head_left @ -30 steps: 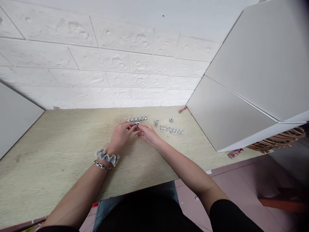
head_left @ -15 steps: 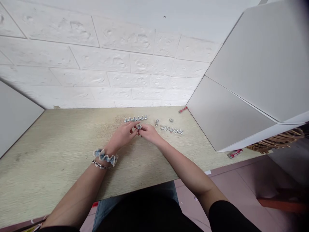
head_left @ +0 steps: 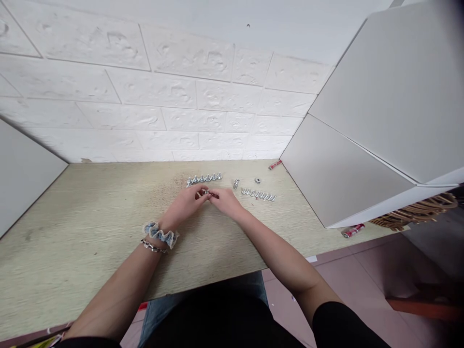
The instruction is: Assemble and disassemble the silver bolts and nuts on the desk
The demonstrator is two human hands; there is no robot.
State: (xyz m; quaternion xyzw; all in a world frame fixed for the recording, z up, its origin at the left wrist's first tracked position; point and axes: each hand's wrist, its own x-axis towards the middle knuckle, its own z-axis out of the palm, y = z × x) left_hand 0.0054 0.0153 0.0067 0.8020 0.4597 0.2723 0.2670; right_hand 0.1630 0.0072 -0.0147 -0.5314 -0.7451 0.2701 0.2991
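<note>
Over the middle of the wooden tabletop, my left hand (head_left: 189, 202) and my right hand (head_left: 225, 201) meet fingertip to fingertip. Both pinch a small shiny metal fastener (head_left: 205, 192); fingers cover most of it, so its exact kind is unclear. Just beyond my left fingers runs a row of bolts with washers (head_left: 208, 177), shanks pointing up. To the right of my right hand lie a small cluster of nuts (head_left: 236, 183), a row of bolts (head_left: 258, 195) and a single round washer (head_left: 257, 180).
White brick-patterned wall (head_left: 199, 116) closes off the back of the tabletop (head_left: 90, 217). A large white panelled box (head_left: 326, 164) stands at the right, and a white panel (head_left: 25, 169) at the left. Red tubes lie by the box, one at the back (head_left: 275, 165), another at the front edge (head_left: 353, 230).
The fastener between my fingers has turned and shifted slightly left; its round face shows less now. My right fingertips have closed in toward my left. The rows on the table are unchanged.
</note>
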